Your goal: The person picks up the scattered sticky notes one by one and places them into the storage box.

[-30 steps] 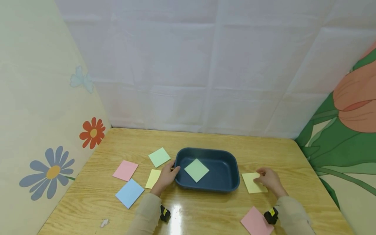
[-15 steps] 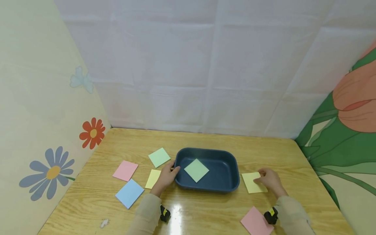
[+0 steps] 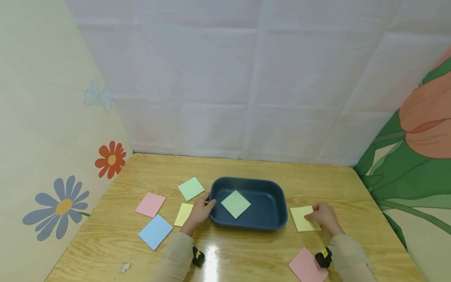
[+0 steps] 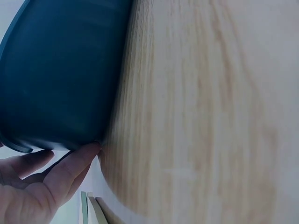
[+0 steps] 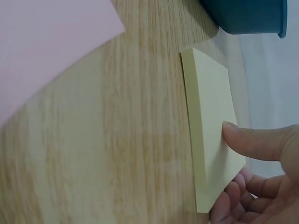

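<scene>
A dark blue rectangular tray [image 3: 266, 207] stands mid-table with a green sticky note pad [image 3: 235, 204] lying in it. My left hand [image 3: 198, 213] grips the tray's left end, thumb by the rim; in the left wrist view its fingers [image 4: 70, 172] reach the bottom of the end wall. Right of the tray lies a yellow sticky note pad [image 3: 302, 218]. My right hand [image 3: 325, 218] holds this pad by its far right part. The right wrist view shows the thumb [image 5: 252, 142] on the top sheet and the other fingers curled at the edge.
A pink pad [image 3: 307, 266] lies near the right wrist. Left of the tray are another green pad [image 3: 191, 188], a yellow pad [image 3: 183, 214] partly behind the left hand, a pink pad [image 3: 150, 204] and a blue pad [image 3: 156, 232]. A white curtain [image 3: 229, 98] hangs behind the table.
The right hand's fingers have drawn slightly right and down to the yellow pad's edge. The left hand and the tray have stayed still.
</scene>
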`<action>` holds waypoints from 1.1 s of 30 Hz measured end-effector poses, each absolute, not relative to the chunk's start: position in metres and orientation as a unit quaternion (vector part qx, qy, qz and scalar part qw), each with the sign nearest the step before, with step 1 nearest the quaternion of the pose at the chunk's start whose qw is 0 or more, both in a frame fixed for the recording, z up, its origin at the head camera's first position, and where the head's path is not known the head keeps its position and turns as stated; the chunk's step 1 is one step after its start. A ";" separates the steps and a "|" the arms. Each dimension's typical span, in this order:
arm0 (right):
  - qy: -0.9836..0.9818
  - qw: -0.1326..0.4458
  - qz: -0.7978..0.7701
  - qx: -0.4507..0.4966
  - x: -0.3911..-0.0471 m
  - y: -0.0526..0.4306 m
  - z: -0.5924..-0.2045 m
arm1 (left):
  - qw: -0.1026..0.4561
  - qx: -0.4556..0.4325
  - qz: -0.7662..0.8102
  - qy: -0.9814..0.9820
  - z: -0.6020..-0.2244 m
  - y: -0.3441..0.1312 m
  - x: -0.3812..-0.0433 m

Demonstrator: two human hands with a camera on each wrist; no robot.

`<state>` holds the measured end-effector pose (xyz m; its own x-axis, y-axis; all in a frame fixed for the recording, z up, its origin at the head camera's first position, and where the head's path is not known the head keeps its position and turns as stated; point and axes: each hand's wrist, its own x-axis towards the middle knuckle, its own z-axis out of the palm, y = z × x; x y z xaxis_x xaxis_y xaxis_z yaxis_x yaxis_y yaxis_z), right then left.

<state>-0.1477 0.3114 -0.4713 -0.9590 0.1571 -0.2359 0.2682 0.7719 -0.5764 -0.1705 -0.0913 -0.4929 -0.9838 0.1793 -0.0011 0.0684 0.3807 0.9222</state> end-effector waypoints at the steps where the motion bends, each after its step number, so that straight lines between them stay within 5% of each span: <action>1: 0.936 0.086 -0.321 0.113 -0.147 0.311 -0.471 | 0.051 0.073 0.552 0.829 -0.493 -0.091 -0.170; 33: 0.936 0.067 -0.321 0.127 -0.141 0.303 -0.466 | 0.050 0.069 0.555 0.828 -0.493 -0.091 -0.172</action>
<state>-0.1405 0.3028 -0.4662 -0.9589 0.1951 -0.2061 0.2805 0.7617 -0.5841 -0.1721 -0.0906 -0.4926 -0.9854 0.1700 -0.0061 0.0589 0.3747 0.9253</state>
